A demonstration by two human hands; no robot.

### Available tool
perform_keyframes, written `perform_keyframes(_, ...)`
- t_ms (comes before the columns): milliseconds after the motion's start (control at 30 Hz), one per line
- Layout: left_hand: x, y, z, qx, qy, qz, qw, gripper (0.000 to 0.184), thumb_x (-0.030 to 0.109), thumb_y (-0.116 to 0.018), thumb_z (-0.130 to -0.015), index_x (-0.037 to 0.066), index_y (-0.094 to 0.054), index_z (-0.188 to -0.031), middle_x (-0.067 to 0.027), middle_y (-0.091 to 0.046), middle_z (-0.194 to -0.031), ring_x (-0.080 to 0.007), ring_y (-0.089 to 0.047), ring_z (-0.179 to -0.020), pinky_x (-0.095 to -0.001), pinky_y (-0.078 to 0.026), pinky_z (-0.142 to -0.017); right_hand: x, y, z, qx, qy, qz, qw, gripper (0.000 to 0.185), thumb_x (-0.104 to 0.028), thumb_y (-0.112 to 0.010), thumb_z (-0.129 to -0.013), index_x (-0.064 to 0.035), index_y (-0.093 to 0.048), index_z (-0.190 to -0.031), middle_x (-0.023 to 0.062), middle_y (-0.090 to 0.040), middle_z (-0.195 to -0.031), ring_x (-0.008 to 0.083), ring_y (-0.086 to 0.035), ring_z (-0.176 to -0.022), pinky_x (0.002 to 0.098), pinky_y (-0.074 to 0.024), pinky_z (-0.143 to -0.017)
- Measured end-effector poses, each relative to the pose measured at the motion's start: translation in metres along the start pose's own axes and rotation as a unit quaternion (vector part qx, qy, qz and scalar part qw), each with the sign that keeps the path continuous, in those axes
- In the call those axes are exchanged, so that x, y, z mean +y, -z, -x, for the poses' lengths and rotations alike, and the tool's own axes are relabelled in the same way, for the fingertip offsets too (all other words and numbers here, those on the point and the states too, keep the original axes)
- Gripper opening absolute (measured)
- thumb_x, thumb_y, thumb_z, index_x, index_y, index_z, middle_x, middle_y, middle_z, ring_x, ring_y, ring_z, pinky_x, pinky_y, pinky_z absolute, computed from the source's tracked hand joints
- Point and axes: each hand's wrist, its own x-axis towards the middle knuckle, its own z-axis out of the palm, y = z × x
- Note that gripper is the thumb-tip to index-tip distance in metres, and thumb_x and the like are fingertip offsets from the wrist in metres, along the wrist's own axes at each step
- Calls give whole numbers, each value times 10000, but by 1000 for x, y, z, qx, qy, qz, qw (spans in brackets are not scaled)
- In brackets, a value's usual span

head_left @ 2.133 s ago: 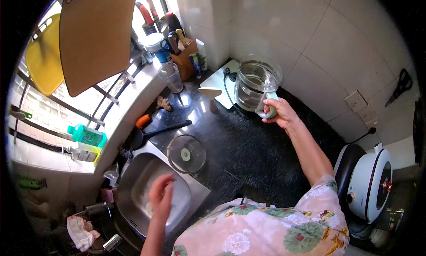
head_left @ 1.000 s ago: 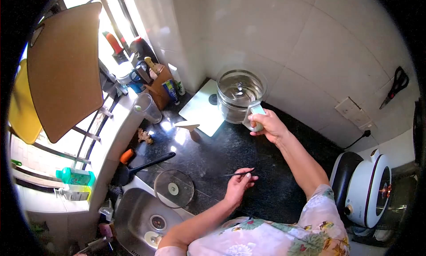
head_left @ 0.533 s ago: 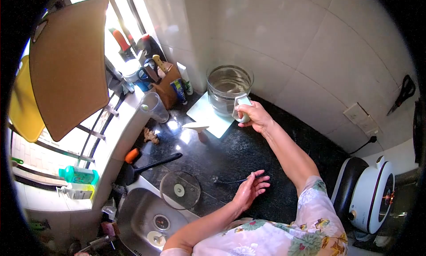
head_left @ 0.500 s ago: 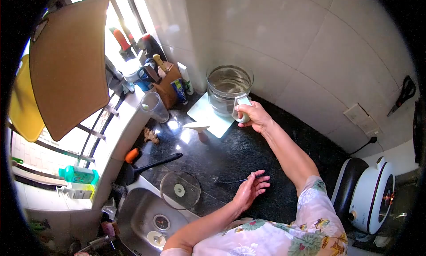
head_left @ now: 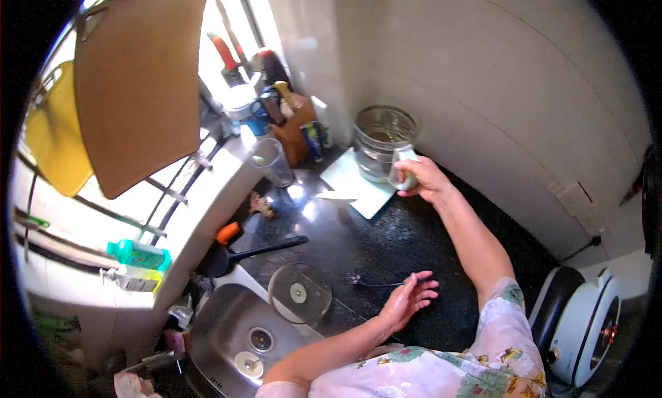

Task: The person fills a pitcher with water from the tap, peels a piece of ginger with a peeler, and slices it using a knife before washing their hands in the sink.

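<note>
My right hand [head_left: 422,179] is closed round the pale handle [head_left: 405,169] of a clear glass pot [head_left: 376,150], which seems to stand on a pale flat board [head_left: 376,199] in the counter's corner. My left hand [head_left: 410,300] has its fingers apart and nothing gripped in them. It hovers over or touches a thin black cord [head_left: 379,284] on the dark counter; I cannot tell which. A round glass lid [head_left: 310,301] with a pale knob lies to its left. A white, blade-like piece [head_left: 336,196] shows beside the board.
A steel sink [head_left: 227,322] lies at the lower left. Nearby are a black spatula [head_left: 269,250], ginger [head_left: 261,205], a clear cup [head_left: 274,164] and a knife block [head_left: 293,133]. Chopping boards [head_left: 141,88] hang by the window. A white appliance [head_left: 579,329] stands at right.
The whole scene has shifted rightward in the view as my head turned. My right hand keeps its hold on the pot's handle, and my left hand stays over the cord.
</note>
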Motion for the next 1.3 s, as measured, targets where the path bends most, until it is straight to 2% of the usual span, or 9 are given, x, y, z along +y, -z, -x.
perform_keyframes(467,-1,-7,-4,-8,6,-2,1000,469,439,-373,-959,137,-405,-1318,-56,-562,-1153,-142,-570,-951,-282,-458,-810,2,-3,6,22,-7,59,998,239,-302,-675,-775,-116,-550,-858,-26,-517,-704,93,-523,-662,297,-481,-495)
perform_keyframes(500,-2,-7,-4,-16,7,-1,1000,484,447,-370,-958,144,-386,-1335,-60,-556,-1167,-150,-568,-966,-290,-457,-826,1,-4,6,34,-20,71,997,334,-355,-688,-776,-82,-564,-922,0,-549,-756,131,-550,-708,325,-493,-589)
perform_keyframes(633,-6,-6,-3,-34,25,15,999,510,468,-363,-953,168,-354,-1365,-65,-555,-1174,-159,-564,-979,-297,-453,-845,31,2,10,188,185,214,941,571,-406,-701,-762,40,-534,-1077,97,-590,-886,226,-575,-823,326,-464,-771)
perform_keyframes(667,-7,-7,-3,-22,37,7,999,508,471,-361,-952,174,-357,-1364,-62,-556,-1171,-161,-564,-981,-298,-453,-847,54,10,6,258,234,218,912,546,-368,-713,-746,40,-531,-1060,126,-585,-916,235,-576,-843,340,-465,-773)
perform_keyframes(733,-13,-4,-5,0,64,-7,998,504,477,-356,-951,185,-364,-1362,-58,-560,-1167,-166,-563,-984,-301,-454,-850,74,5,35,256,247,289,889,475,-308,-705,-738,4,-539,-1055,150,-573,-982,252,-574,-874,357,-463,-784)
perform_keyframes(800,-27,11,-14,12,105,-15,994,538,513,-336,-943,181,-354,-1366,-57,-569,-1155,-155,-559,-946,-274,-450,-793,79,-9,78,64,140,395,906,417,-293,-672,-742,-34,-546,-1044,150,-578,-1018,289,-583,-906,394,-467,-803)
perform_keyframes(1000,-42,17,1,-7,154,-146,977,298,333,-411,-946,109,-575,-1051,-26,-635,-934,-153,-600,-792,-269,-478,-653,130,-53,154,-110,1,684,721,429,-391,-658,-750,-48,-593,-1000,163,-622,-998,346,-598,-958,458,-477,-805)
perform_keyframes(1167,-34,22,65,-81,178,-254,947,324,323,-445,-951,123,-515,-1197,-33,-609,-986,-124,-590,-786,-251,-472,-669,161,-43,182,-128,26,740,660,368,-362,-675,-735,-64,-620,-943,151,-627,-954,328,-610,-924,426,-494,-783)
perform_keyframes(1300,-12,26,129,-86,124,-252,956,371,312,-448,-958,105,-460,-1266,-45,-584,-1087,-135,-581,-880,-279,-472,-773,185,-22,191,-99,128,760,629,128,-193,-619,-713,-97,-629,-796,118,-619,-853,316,-608,-848,435,-496,-709)
